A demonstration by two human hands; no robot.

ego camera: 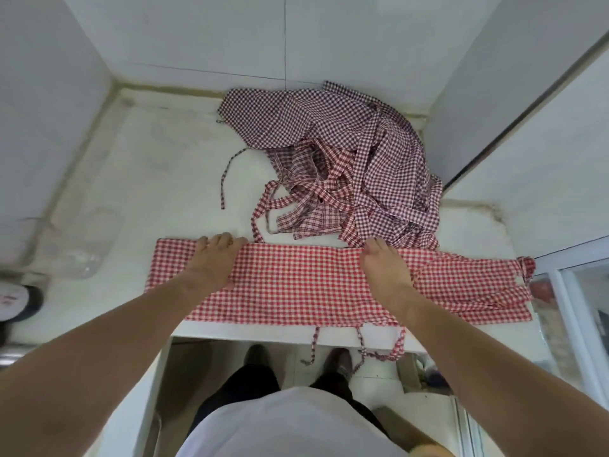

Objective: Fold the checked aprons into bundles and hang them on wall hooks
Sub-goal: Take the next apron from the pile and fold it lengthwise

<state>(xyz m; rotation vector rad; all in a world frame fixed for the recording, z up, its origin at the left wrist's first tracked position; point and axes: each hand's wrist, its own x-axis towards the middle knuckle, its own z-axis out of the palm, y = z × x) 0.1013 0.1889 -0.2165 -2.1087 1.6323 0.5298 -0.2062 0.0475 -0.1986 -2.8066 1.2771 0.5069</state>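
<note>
Nearest, hanging off the counter (138, 179) edge: thin ties. On the counter, red checked apron (296, 285) folded into a long band. Left hand (211, 262) flat on it, fingers straight. Right hand (385, 268) pressing its far edge, fingers relaxed, gripping nothing. Beyond, heaped aprons (346, 166) against the wall.

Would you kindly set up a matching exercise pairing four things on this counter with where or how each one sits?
Things:
1. red checked apron
2. pile of aprons
3. left hand
4. apron ties

States:
A. dangling over the counter's front edge
B. heaped in the back corner
C. flat on the cloth's left part
D. spread in a long strip along the counter's near edge

Pairs: 1-D, 2-B, 3-C, 4-A
</note>
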